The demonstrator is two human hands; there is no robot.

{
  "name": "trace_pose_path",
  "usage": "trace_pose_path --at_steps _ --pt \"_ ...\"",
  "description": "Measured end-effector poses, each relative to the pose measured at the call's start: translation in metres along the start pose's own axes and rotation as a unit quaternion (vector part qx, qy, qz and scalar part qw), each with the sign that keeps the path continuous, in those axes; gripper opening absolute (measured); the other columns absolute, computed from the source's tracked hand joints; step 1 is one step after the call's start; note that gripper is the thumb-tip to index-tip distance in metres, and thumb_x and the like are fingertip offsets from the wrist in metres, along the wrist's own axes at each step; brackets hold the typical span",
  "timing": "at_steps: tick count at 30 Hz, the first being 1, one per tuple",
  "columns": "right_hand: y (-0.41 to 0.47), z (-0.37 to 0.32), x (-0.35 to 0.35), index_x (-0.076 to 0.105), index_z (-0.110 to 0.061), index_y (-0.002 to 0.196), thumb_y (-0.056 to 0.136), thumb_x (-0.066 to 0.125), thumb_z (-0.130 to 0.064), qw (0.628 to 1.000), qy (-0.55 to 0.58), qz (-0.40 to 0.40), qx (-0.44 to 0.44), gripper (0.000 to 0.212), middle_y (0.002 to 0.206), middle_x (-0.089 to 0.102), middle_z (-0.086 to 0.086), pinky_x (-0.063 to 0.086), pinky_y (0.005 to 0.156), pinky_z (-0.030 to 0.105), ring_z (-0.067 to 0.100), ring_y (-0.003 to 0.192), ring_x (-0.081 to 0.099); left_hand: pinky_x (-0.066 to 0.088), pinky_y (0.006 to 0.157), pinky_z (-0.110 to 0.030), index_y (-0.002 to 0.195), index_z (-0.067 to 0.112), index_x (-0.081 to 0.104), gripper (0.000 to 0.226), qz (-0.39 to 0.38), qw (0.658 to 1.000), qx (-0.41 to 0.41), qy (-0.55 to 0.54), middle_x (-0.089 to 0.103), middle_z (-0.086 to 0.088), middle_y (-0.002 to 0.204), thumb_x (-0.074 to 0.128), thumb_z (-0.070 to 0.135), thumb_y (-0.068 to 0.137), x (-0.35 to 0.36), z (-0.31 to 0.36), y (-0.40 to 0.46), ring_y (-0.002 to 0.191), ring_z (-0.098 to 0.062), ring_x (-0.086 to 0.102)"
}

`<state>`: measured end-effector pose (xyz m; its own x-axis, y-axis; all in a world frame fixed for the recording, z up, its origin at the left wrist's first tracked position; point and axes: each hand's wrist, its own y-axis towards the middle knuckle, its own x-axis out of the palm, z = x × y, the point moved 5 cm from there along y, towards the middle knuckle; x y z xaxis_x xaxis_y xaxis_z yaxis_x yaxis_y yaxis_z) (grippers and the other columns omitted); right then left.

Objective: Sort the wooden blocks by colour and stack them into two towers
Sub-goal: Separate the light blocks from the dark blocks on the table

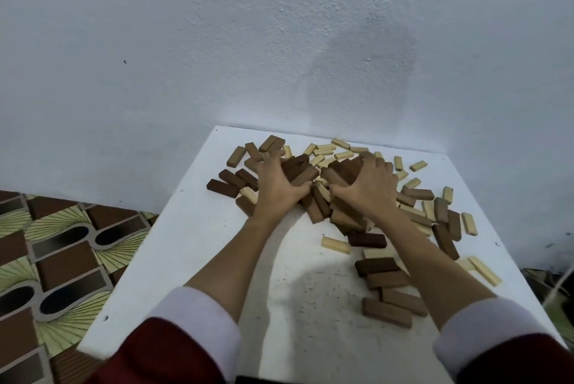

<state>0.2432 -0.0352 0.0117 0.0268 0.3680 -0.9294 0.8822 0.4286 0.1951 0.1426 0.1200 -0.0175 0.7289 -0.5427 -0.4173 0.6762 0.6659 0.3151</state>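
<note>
Head view: wooden blocks (341, 197) lie mixed in a loose heap on the white table (192, 259). Left hand (276, 184) and right hand (366, 188) curl their fingers into the dark central blocks. Blocks look rigid, light and smooth; grip each across its long sides. 2 colours: dark brown, pale cream.
</note>
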Motion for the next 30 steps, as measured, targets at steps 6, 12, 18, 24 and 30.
trace_pose_path --at_steps 6,12,18,24,30 --pt "0.022 0.028 0.027 0.034 -0.016 0.14 0.087 0.051 -0.055 0.997 -0.031 -0.076 0.009 0.068 0.146 0.031 0.016 0.026 0.107 0.048 0.036 0.134 0.026 0.033 0.107 -0.043 0.132 0.013 0.049 0.059 -0.142 0.981 0.044 0.125 0.051 -0.008 0.134 0.069 0.035 0.081 0.07 -0.008 0.022 0.127 -0.026 0.042" --pt "0.012 0.032 0.056 0.007 -0.029 0.15 0.093 0.022 -0.062 0.98 -0.077 -0.181 -0.009 0.068 0.158 0.0 0.012 0.005 0.113 0.056 0.035 0.144 0.002 0.004 0.118 -0.048 0.147 0.02 0.031 0.057 -0.249 0.955 0.031 0.158 0.022 -0.001 0.157 0.044 0.044 0.097 0.08 -0.02 0.007 0.146 -0.019 0.009" --pt "0.005 -0.012 0.037 0.027 -0.014 0.145 0.095 0.037 -0.051 0.991 -0.027 -0.085 -0.103 0.063 0.158 0.009 0.01 0.004 0.115 0.051 0.028 0.145 0.004 0.035 0.105 -0.04 0.13 0.008 0.054 0.041 -0.108 0.988 0.063 0.091 0.054 -0.012 0.132 0.048 0.028 0.095 0.013 -0.026 0.017 0.124 -0.027 0.046" --pt "-0.024 -0.09 0.051 0.049 -0.01 0.126 0.095 0.049 -0.026 0.967 0.083 -0.09 -0.222 0.035 0.133 0.042 0.008 0.034 0.102 0.032 0.021 0.123 0.036 0.04 0.097 -0.051 0.116 0.019 0.064 0.066 -0.087 0.978 0.025 0.189 0.06 -0.005 0.123 0.052 -0.015 0.061 -0.057 -0.071 0.024 0.115 -0.03 0.052" --pt "-0.055 -0.12 0.107 0.028 -0.007 0.14 0.086 0.049 -0.06 0.976 0.048 -0.161 -0.137 0.079 0.146 0.03 0.011 0.021 0.11 0.045 0.029 0.132 0.025 0.027 0.111 -0.042 0.148 0.018 0.029 0.066 -0.231 0.919 0.035 0.317 0.032 -0.002 0.153 0.047 0.001 0.087 -0.059 -0.091 0.023 0.138 -0.032 0.026"
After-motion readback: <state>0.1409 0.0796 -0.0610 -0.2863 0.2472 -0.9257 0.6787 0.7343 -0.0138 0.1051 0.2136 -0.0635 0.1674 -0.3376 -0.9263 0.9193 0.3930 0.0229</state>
